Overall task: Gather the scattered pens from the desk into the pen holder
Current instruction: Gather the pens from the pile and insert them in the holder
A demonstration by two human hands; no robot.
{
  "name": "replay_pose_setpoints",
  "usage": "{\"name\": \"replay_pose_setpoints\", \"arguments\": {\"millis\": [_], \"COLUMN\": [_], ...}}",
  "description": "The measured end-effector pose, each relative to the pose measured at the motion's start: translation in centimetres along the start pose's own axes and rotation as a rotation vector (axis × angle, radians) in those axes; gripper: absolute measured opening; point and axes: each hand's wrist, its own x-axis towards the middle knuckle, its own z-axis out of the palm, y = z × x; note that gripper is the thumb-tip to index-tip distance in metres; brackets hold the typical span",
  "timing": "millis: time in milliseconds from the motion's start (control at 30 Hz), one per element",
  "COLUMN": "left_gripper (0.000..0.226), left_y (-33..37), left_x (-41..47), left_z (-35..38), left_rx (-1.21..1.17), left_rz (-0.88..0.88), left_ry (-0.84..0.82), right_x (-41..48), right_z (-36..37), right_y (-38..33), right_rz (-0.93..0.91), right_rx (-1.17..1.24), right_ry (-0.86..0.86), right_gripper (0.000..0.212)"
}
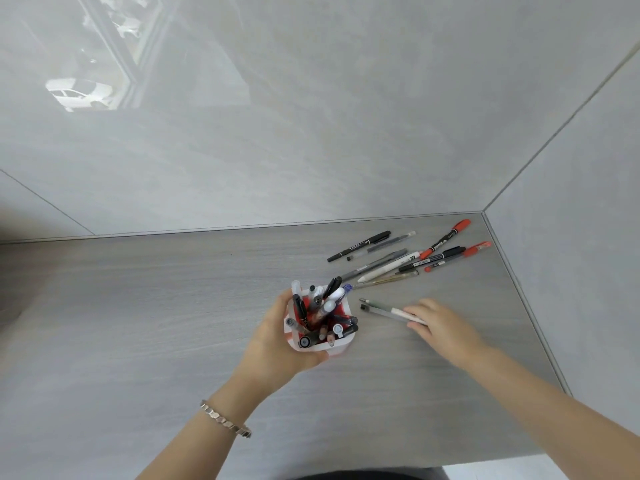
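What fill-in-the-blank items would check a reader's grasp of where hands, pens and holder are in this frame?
1. The left hand grips the ____, already packed with pens.
2. The right hand holds two pens low over the ____.
3. The loose pens lie near the desk's far ____ corner.
4. A bracelet is on the ____ wrist.

Missing words: holder; desk; right; left
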Motion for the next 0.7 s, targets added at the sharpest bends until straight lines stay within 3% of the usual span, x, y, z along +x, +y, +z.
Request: {"name": "replay_pose_setpoints", "arguments": {"millis": [167, 300, 400, 567, 633, 700], "left_gripper": [0.080, 0.081, 0.082, 0.084, 0.086, 0.083], "left_y": [-0.1, -0.5, -0.7, -0.4, -0.6, -1.0], "left_x": [0.0, 0.2, 0.3, 0.1, 0.2, 0.3], "left_z": [0.0, 0.0, 0.0, -0.1, 0.0, 0.0], "left_rx": [-0.009, -0.005, 0.003, 0.026, 0.034, 0.025], "left_rz": [0.008, 0.015, 0.022, 0.026, 0.030, 0.035], "left_ry": [-0.009, -0.006, -0.012, 0.001, 0.007, 0.009], "right_x": [-1.9, -3.7, -4.9, -3.2, -2.0, -1.2], "right_z": [-3.8, -10.1, -13.9, -13.1, -11.6, -10.1], "right_y": [-2.7, -7.4, -10.7, -14.3, -15.3, -16.1], "right_rz": [0.001, -0.129, -0.147, -0.118, -0.167, -0.232], "right_rx": [0.241, 0.361, 0.257, -0.194, -0.166, 0.015], "right_ry": [0.097, 0.086, -0.065, -0.207, -0.206, -0.111], "right_gripper": [0.027, 0.026, 0.022, 0.026, 0.025, 0.022]}}
